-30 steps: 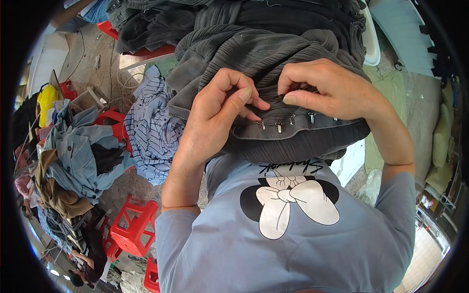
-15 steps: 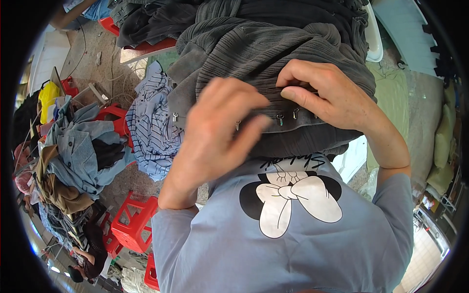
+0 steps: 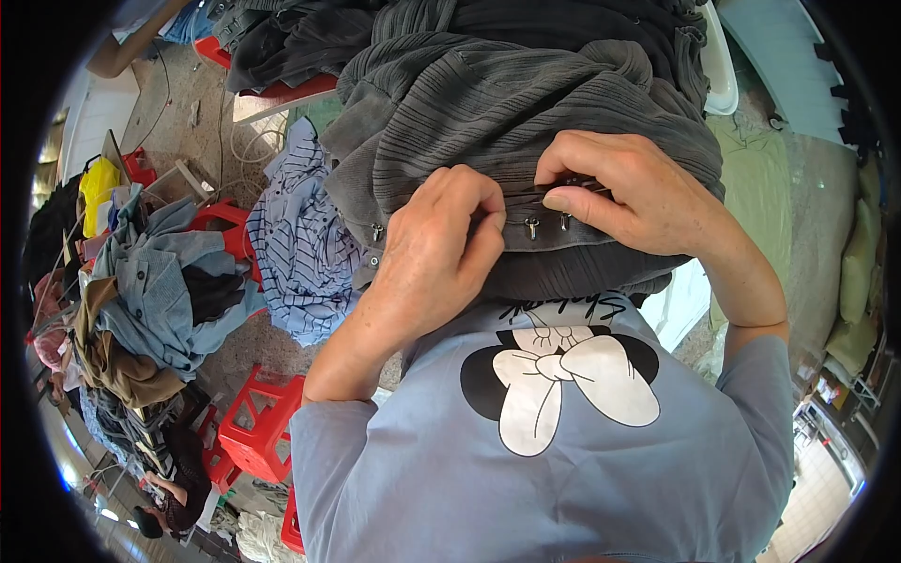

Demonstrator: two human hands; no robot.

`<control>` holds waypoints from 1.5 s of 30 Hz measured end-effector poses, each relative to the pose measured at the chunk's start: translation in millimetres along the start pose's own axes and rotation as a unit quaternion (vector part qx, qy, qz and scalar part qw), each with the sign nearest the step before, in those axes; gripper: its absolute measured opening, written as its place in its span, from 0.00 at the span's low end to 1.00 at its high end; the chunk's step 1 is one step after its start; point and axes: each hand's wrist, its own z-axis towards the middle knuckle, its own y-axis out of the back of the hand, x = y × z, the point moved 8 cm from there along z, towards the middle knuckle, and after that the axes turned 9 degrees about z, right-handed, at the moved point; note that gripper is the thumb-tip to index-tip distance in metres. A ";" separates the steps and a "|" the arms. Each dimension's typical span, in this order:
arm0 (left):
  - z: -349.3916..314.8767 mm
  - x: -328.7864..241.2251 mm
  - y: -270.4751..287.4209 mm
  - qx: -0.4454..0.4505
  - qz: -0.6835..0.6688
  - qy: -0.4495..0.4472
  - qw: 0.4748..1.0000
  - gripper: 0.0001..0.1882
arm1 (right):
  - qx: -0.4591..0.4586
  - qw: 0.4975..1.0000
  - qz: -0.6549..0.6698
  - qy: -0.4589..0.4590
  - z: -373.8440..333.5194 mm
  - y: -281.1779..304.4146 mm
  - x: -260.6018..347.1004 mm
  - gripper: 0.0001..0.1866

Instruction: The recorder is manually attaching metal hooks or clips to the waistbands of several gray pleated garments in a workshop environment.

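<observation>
A dark grey ribbed garment point(image 3: 507, 94) lies bunched in front of me, its hemmed band along the near side. Small metal fasteners point(image 3: 532, 228) hang in a row on that band; another fastener point(image 3: 377, 232) shows farther left. My left hand point(image 3: 432, 249) is closed at the band, thumb and fingers pinched together on the cloth, with the fingertips partly hidden. Curled over the band to the right is my right hand point(image 3: 633, 192), thumb and index finger bent toward each other. Small dark, glinting bits show inside its grip, too small to name.
A blue striped shirt point(image 3: 305, 244) hangs at the left beside the garment pile. Red plastic stools point(image 3: 258, 427) stand at lower left, near heaped clothes point(image 3: 155, 281). A white tub point(image 3: 721, 66) is at the far right. Another person's arm point(image 3: 127, 47) shows at upper left.
My left hand, blurred before with fingers apart, has come to rest at the band and closed. My right hand has shifted slightly, and the left part of the band has moved a little right.
</observation>
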 end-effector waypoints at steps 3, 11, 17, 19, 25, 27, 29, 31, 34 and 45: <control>-0.4 10.2 0.1 0.007 -0.094 0.072 0.993 0.06 | 0.022 1.000 -0.010 -0.014 0.2 -2.4 -0.5 0.10; -0.7 -9.7 -2.0 0.009 0.076 -0.054 0.996 0.08 | 0.024 1.000 -0.004 0.002 4.3 -1.3 -2.6 0.09; 1.0 -15.3 -15.2 -0.008 0.187 -0.101 0.977 0.08 | 0.018 1.000 0.002 0.004 3.3 -2.3 -5.0 0.09; 3.0 -9.9 -10.4 -0.019 0.096 -0.093 0.991 0.08 | 0.019 1.000 0.002 -0.001 1.9 -2.1 -6.0 0.09; -2.7 16.2 -1.7 0.000 -0.088 0.047 0.995 0.07 | 0.023 1.000 0.000 0.007 2.5 -3.7 -4.2 0.09; -3.9 18.2 -1.8 -0.001 -0.110 0.067 0.992 0.06 | 0.024 1.000 -0.003 -0.005 4.2 -4.4 -5.2 0.09; -4.1 19.2 -2.7 0.006 -0.129 0.076 0.989 0.04 | 0.030 1.000 0.000 -0.004 5.3 -4.4 -3.1 0.09; -3.3 18.8 -1.3 0.000 -0.133 0.067 0.989 0.04 | 0.038 0.999 0.001 -0.012 6.8 -4.4 -2.3 0.09; -2.5 17.0 0.7 -0.020 -0.142 0.039 0.989 0.05 | 0.041 0.998 0.029 -0.046 10.3 -2.6 -5.2 0.11; -5.4 22.0 -4.4 -0.060 -0.245 0.030 0.967 0.12 | 0.079 0.996 -0.008 -0.033 16.2 -8.9 -2.8 0.10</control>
